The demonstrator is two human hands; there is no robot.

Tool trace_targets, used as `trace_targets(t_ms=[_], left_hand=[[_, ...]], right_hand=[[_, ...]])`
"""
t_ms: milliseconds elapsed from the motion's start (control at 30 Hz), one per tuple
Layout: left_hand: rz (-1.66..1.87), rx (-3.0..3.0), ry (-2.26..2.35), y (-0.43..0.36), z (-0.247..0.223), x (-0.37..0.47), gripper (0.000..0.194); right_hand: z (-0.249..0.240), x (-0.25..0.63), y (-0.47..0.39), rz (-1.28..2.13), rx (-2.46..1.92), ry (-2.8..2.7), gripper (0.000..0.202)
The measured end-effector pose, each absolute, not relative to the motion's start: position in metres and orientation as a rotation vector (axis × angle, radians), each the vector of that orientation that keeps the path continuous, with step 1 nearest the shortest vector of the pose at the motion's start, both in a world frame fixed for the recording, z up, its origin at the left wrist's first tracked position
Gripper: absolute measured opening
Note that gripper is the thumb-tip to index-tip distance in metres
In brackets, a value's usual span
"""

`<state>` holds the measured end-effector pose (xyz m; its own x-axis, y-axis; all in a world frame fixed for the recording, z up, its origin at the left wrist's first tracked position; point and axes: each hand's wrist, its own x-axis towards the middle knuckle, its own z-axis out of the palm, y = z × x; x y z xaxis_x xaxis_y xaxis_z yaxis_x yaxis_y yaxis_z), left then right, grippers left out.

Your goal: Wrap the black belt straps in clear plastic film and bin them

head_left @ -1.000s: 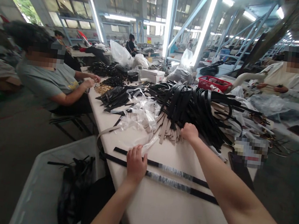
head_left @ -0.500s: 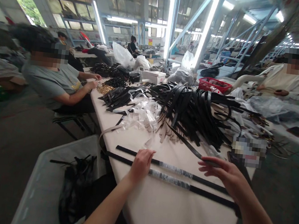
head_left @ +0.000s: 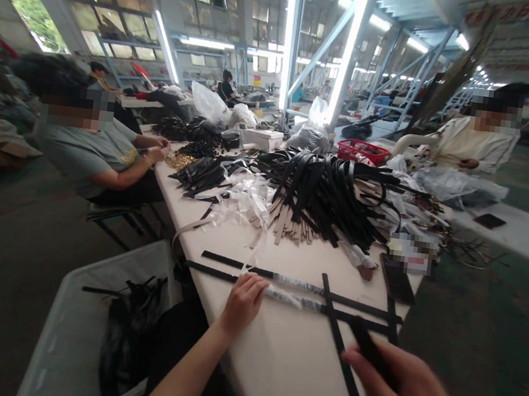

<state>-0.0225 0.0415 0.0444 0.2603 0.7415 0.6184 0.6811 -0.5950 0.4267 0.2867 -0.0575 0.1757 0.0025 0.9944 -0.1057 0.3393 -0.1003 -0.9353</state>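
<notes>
My left hand (head_left: pixel 243 301) rests over two long black straps on the table, its fingers pinched. A thin strip of clear plastic film (head_left: pixel 248 267) sticks up at those fingertips. Side by side lie the far strap (head_left: pixel 228 261) and the near strap (head_left: pixel 212 271), each wrapped in clear film along its middle. At the lower right, my right hand (head_left: pixel 408 386), blurred, is closed on a black strap (head_left: pixel 373 353). A length of black strap (head_left: pixel 333 325) runs down across the two lying straps toward that hand; where it joins is hidden.
Behind lie a heap of black straps (head_left: pixel 323 189) and crumpled clear film (head_left: pixel 245 199). A dark phone (head_left: pixel 398 280) is on the table's right side. A white bin (head_left: pixel 70 290) with black straps stands at left. One co-worker (head_left: pixel 101 152) sits left, another (head_left: pixel 468 143) far right.
My right hand has come nearer and lower, bringing a black strap from the heap, which now crosses the two lying straps. Film shows at my left fingertips. The view has shifted slightly right.
</notes>
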Motion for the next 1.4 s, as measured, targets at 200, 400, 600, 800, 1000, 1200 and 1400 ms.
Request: trace_targets(t_ms=[200,400,600,800,1000,1200,1400], left_hand=[[1.328,2.496,1.199,0.003,0.037,-0.014,0.029],[1.238,2.64,1.119,-0.026,0.032,-0.013,0.04],[1.194,2.598,1.219,-0.029,0.025,-0.024,0.043],[1.122,2.574,1.32,-0.025,0.024,-0.038,0.043],[1.114,2.607,1.336,-0.023,0.032,-0.051,0.042],[1.078,2.632,1.455,-0.014,0.022,-0.07,0.042],[1.01,2.556,1.672,0.015,0.019,-0.108,0.047]], right_hand=[[0.094,0.2,-0.026,1.574,-1.524,-1.075,0.052],[0.061,0.165,-0.048,1.777,-1.292,-1.0,0.044],[0.055,0.168,-0.059,1.786,-1.356,-0.933,0.037],[0.05,0.175,-0.062,1.708,-1.365,-0.871,0.04],[0.048,0.175,-0.063,1.679,-1.395,-0.803,0.038],[0.048,0.181,-0.065,1.828,-1.309,-0.736,0.031],[0.041,0.195,-0.067,1.807,-1.345,-0.717,0.036]])
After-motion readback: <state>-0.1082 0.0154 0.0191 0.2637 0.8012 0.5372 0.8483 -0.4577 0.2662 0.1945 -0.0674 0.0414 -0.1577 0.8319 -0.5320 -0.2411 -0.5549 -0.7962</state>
